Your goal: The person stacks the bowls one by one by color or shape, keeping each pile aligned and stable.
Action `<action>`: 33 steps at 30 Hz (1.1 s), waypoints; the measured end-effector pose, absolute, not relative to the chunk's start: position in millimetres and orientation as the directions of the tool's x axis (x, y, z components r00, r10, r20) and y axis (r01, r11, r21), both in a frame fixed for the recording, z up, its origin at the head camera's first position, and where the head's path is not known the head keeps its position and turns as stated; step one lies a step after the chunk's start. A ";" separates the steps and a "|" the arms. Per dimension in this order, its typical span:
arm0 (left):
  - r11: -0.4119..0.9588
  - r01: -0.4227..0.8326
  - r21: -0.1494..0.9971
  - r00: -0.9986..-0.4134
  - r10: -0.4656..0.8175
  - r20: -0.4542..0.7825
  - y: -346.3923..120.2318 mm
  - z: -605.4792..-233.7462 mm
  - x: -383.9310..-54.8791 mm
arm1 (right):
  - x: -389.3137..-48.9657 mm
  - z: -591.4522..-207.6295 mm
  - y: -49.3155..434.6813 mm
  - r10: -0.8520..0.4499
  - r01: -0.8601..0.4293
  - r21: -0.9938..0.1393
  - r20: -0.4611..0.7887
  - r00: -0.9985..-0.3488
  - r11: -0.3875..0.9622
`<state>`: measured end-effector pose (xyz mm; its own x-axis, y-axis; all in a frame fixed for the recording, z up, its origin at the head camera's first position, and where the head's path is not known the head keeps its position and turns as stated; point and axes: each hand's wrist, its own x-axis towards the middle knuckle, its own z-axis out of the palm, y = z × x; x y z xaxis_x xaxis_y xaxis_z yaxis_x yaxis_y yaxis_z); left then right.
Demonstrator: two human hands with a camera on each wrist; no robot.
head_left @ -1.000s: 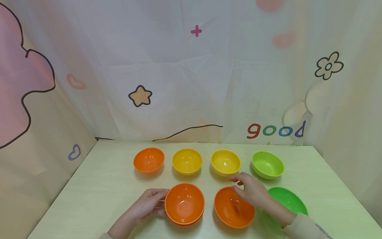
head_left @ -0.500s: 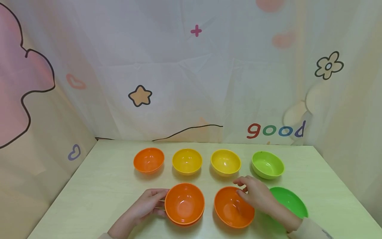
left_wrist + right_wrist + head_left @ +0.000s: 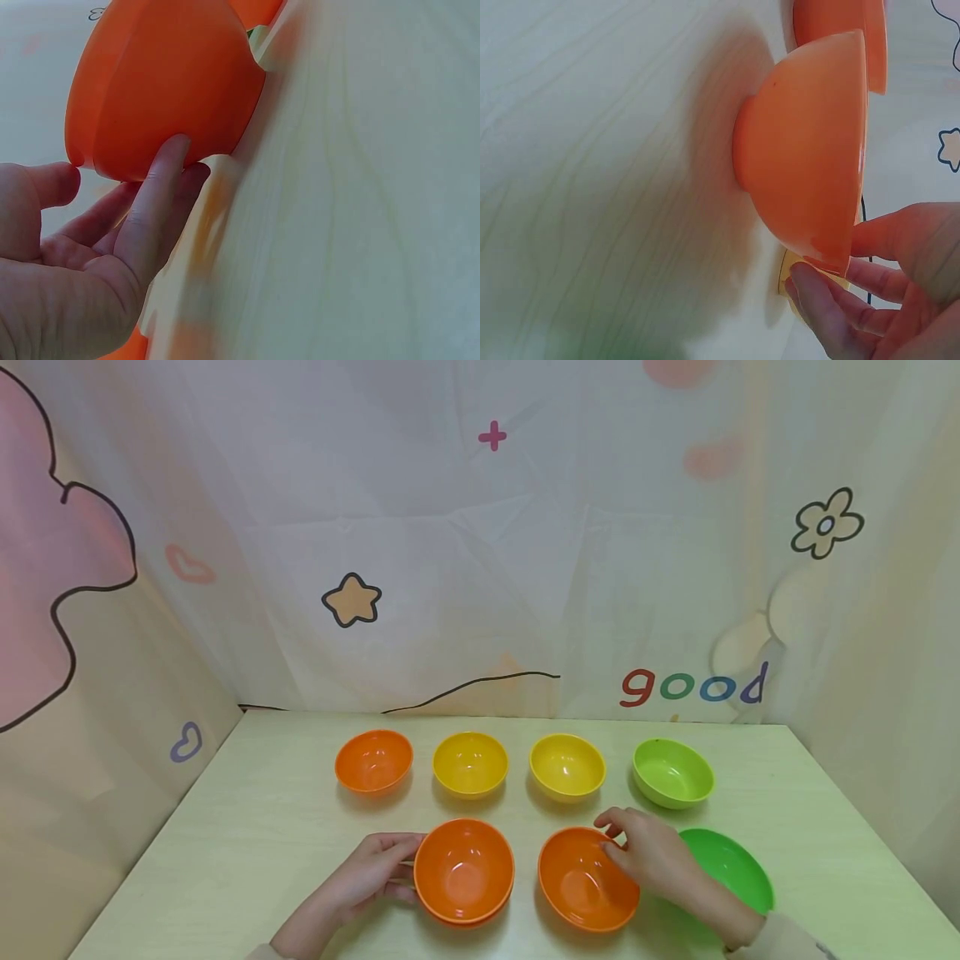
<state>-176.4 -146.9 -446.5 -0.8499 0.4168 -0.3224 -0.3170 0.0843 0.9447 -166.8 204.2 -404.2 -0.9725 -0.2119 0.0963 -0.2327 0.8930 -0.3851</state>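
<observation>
Separating right thumb [image 3: 892,231] from fingers [image 3: 817,298] is an orange bowl [image 3: 810,146].

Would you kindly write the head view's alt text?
The left hand touches seemingly stacked round orange bowls; the right hand is at the rim of a single orange bowl, beside a green bowl. Behind: a farther orange bowl, two yellow bowls, a lime-green bowl.

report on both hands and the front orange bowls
Left hand touching stacked orange bowls; right hand at rim of neighbouring orange bowl; green bowl partly hidden by right forearm.
</observation>
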 end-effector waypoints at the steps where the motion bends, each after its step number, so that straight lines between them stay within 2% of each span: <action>1: 0.085 -0.319 0.944 -0.850 0.415 -0.325 -147.0 -446.1 -176.6 | -166.7 -404.5 204.3 -0.210 -0.230 -0.387 0.094 -0.973 0.893; 22: 0.093 -0.317 0.944 -0.849 0.416 -0.327 -148.7 -448.6 -177.9 | -159.7 -409.6 204.8 -0.192 -0.202 -0.407 0.065 -0.979 0.891; 29: 0.087 -0.319 0.944 -0.851 0.412 -0.326 -148.1 -449.0 -178.0 | -159.4 -410.8 203.6 -0.156 -0.151 -0.446 0.027 -0.987 0.882; 33: 0.077 -0.321 0.944 -0.850 0.417 -0.323 -147.8 -449.4 -177.8 | -159.5 -412.3 204.9 -0.170 -0.173 -0.438 0.047 -0.984 0.882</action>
<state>-177.8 -147.8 -449.4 -0.8499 0.4166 -0.3227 -0.3208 0.0767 0.9440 -159.5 204.9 -412.3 -0.9843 -0.1699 0.0474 -0.1734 0.8823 -0.4375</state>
